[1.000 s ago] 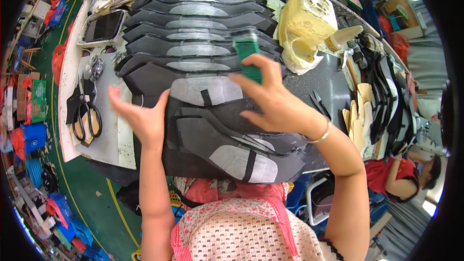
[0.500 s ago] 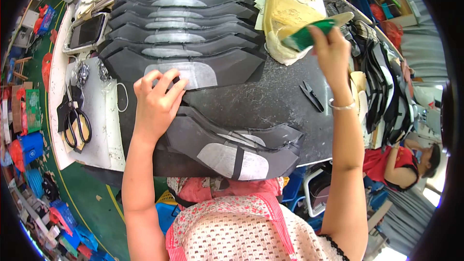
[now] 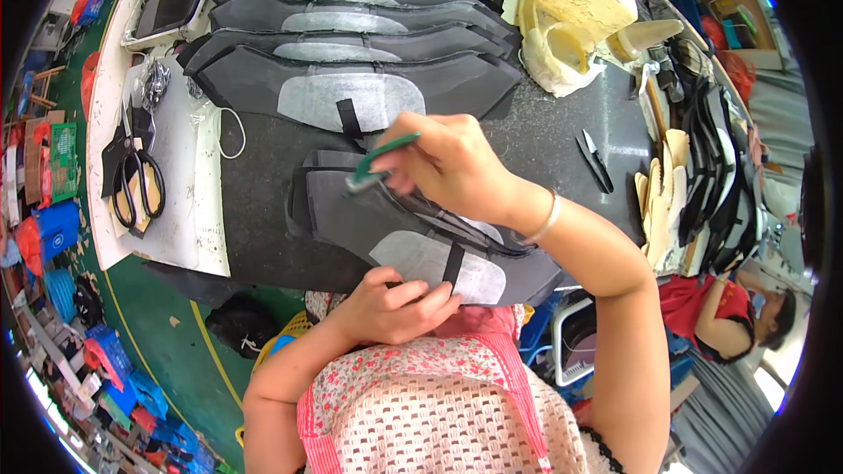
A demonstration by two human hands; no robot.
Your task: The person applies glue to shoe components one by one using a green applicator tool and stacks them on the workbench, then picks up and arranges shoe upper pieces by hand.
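My right hand [image 3: 461,162] pinches a flat green spreader [image 3: 392,148] with a pale lower edge, tilted over the left end of a dark grey, curved fabric piece [image 3: 342,211]. Whether the spreader's edge touches the fabric is hard to tell. My left hand [image 3: 393,309] curls its fingers over the near edge of that piece, beside its whitish patch [image 3: 404,248] and black strap [image 3: 453,263]. Its thumb is hidden. Under this piece lie more dark layers. Beyond them, similar dark pieces [image 3: 237,79] with whitish patches overlap in a row.
A crusted yellow container [image 3: 562,53] stands at the back right. Small snips [image 3: 595,161] lie right of my right hand; black-handled scissors [image 3: 139,184] and a tablet-like device [image 3: 171,9] are at left. Dark parts [image 3: 702,167] are piled at the right edge. A person in red [image 3: 711,316] sits beyond.
The right hand has brought the green spreader from the yellow container to the near piece. From the row of pieces, the left hand has moved to the near piece's front edge. The view has shifted.
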